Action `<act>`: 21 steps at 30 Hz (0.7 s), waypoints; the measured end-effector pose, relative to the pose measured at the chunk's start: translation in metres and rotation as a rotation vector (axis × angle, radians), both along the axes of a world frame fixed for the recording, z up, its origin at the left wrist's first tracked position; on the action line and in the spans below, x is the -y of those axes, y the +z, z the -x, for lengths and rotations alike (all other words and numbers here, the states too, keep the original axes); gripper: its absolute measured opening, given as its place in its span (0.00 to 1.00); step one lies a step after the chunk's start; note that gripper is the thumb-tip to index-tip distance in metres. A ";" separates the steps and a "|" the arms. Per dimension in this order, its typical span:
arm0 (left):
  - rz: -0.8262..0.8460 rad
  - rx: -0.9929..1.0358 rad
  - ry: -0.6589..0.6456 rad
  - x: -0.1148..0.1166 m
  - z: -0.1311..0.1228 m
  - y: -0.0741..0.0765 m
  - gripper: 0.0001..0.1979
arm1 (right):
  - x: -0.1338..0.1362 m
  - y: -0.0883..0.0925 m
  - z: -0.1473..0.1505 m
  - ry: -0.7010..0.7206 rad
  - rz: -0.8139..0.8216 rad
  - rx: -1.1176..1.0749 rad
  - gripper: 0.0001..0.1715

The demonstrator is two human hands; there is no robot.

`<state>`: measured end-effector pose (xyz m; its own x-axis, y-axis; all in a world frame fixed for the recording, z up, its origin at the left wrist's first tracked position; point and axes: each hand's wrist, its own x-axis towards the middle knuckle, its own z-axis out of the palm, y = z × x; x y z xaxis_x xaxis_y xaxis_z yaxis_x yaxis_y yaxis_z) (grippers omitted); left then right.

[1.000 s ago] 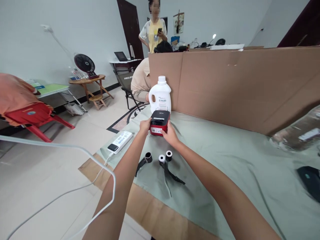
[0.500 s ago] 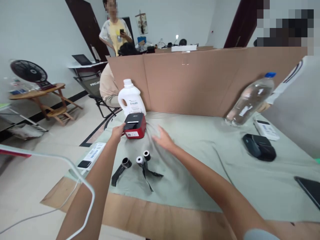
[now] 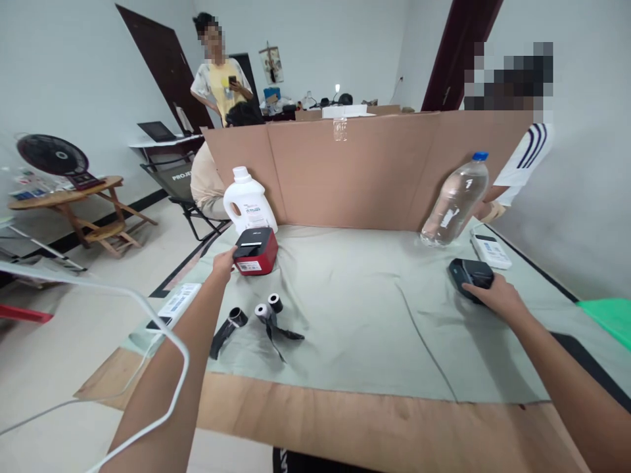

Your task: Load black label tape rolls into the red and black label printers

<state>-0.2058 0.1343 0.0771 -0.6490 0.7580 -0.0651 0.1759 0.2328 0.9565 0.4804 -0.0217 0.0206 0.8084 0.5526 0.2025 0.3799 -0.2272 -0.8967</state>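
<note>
My left hand (image 3: pixel 224 264) is at the left side of a red and black label printer (image 3: pixel 256 253), its fingers closed against the edge and partly hidden. The printer stands on the green cloth. Far to the right, my right hand (image 3: pixel 497 297) grips a small black printer-like device (image 3: pixel 468 276), thumb on the near side and the other fingers mostly hidden. In front of the label printer lie a black ribbon roll (image 3: pixel 237 318) with its strip trailing, a white-ended roll (image 3: pixel 261 311) and a small black roll (image 3: pixel 275 303) with loose black strips beside them.
A white detergent jug (image 3: pixel 251 203) stands behind the label printer, and a large clear bottle (image 3: pixel 453 203) leans right of a cardboard screen (image 3: pixel 350 177). White power strips (image 3: pixel 490 248) lie at both sides. A white bent tube (image 3: pixel 185 368) crosses my left forearm. Other people are behind the screen.
My right hand has moved from beside the label printer to the far right and taken hold of the black device. My left hand stays at the label printer. The view has shifted right.
</note>
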 end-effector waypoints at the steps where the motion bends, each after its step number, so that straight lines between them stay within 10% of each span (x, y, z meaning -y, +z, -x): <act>1: -0.045 -0.047 0.024 0.005 -0.005 0.007 0.12 | -0.001 0.001 0.000 0.018 0.048 -0.037 0.37; 7: -0.475 -0.378 -0.019 0.076 -0.089 0.032 0.19 | -0.011 0.014 0.055 -0.031 0.321 0.112 0.44; 11: -0.357 -0.399 -0.639 0.130 -0.200 -0.003 0.16 | -0.012 0.019 0.154 0.199 0.427 0.299 0.55; 14: -0.128 -0.413 -0.828 0.140 -0.259 -0.040 0.24 | -0.010 0.020 0.237 0.362 0.440 0.396 0.56; 21: -0.038 -0.527 -0.898 0.118 -0.261 -0.080 0.31 | -0.008 0.009 0.314 0.421 0.449 0.485 0.58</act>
<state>0.0551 0.0162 -0.0029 0.2156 0.9717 0.0967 0.6672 -0.2189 0.7120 0.1665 -0.0134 0.0292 0.3910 0.9056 0.1640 0.8403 -0.2786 -0.4651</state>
